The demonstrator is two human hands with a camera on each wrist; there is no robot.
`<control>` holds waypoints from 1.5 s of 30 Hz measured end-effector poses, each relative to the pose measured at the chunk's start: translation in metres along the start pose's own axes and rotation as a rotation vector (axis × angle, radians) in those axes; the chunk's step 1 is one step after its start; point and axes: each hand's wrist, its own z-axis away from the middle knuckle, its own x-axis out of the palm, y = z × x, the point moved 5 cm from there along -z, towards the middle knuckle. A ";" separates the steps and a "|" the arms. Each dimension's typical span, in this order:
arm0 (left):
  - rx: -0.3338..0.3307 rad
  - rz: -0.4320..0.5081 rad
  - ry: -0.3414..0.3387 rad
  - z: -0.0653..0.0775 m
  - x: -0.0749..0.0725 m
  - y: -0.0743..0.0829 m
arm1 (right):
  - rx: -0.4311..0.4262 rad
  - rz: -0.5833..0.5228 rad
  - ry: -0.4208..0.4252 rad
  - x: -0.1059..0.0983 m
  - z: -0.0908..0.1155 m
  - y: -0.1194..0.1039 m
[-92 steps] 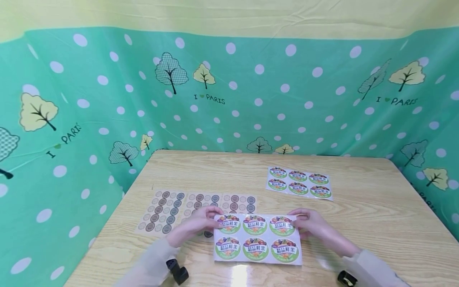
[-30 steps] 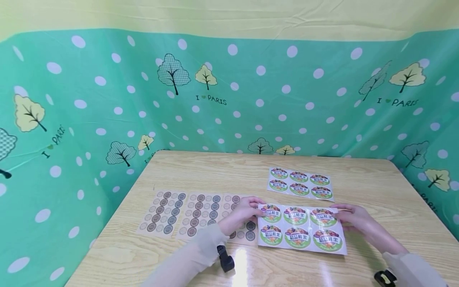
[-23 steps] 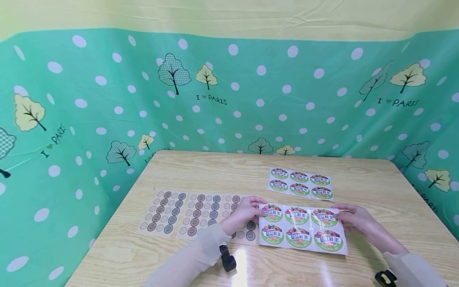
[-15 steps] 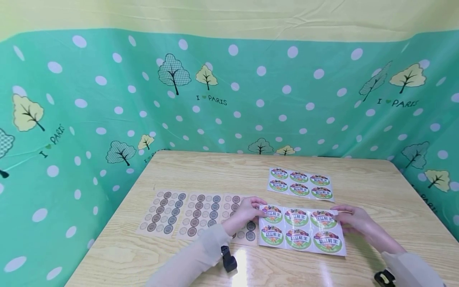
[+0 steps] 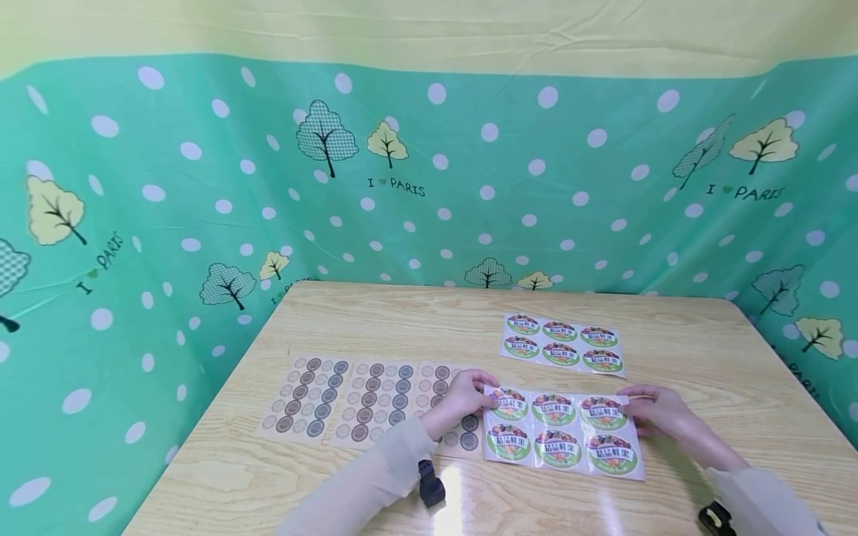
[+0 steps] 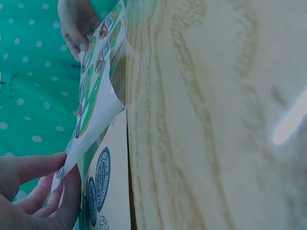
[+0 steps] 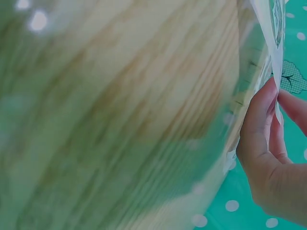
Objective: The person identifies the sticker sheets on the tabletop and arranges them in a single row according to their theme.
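My left hand point(image 5: 462, 396) pinches the upper left corner of a sheet of fruit stickers point(image 5: 556, 432), thumb on the printed face. At the opposite upper corner, my right hand point(image 5: 660, 413) pinches the same sheet between thumb and fingers. Round fruit labels in two rows cover this white sheet. In the left wrist view the sticker sheet point(image 6: 93, 112) slants, its near edge curled and raised above the wood. The right wrist view has the right hand point(image 7: 273, 167) gripping the sheet's thin edge point(image 7: 273, 52).
Another sheet of fruit stickers point(image 5: 561, 344) lies flat behind the held one. To the left, three brownish sheets of small round stickers point(image 5: 304, 398) lie side by side; my left forearm partly covers the rightmost. A green patterned cloth point(image 5: 469, 186) hangs behind the wooden table point(image 5: 402, 309).
Both hands have carried the sticker sheet to the right, off the brown sheets, from about three seconds ago to one second ago. Since then it has sunk slightly toward the table.
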 end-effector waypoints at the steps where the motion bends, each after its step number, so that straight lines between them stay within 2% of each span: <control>1: -0.001 -0.011 0.007 0.001 0.000 0.001 | 0.001 0.007 0.002 0.000 0.000 0.001; 3: -0.021 -0.043 0.026 0.000 0.000 0.001 | 0.003 0.021 0.004 0.000 -0.002 0.002; 8: -0.004 -0.129 0.055 -0.002 0.002 0.000 | 0.009 0.035 -0.004 0.001 -0.005 0.005; 17: 0.024 -0.200 0.044 -0.007 0.004 -0.005 | 0.006 0.054 -0.005 0.002 -0.006 0.004; 31: 0.116 -0.380 0.054 -0.003 0.005 0.006 | 0.002 0.108 0.015 0.001 -0.009 0.004; 38: 0.165 -0.407 0.047 0.000 0.007 0.009 | -0.024 0.166 0.028 0.002 -0.008 0.004; 45: 0.167 -0.424 0.049 0.001 0.008 0.010 | -0.069 0.253 0.048 0.003 -0.010 0.005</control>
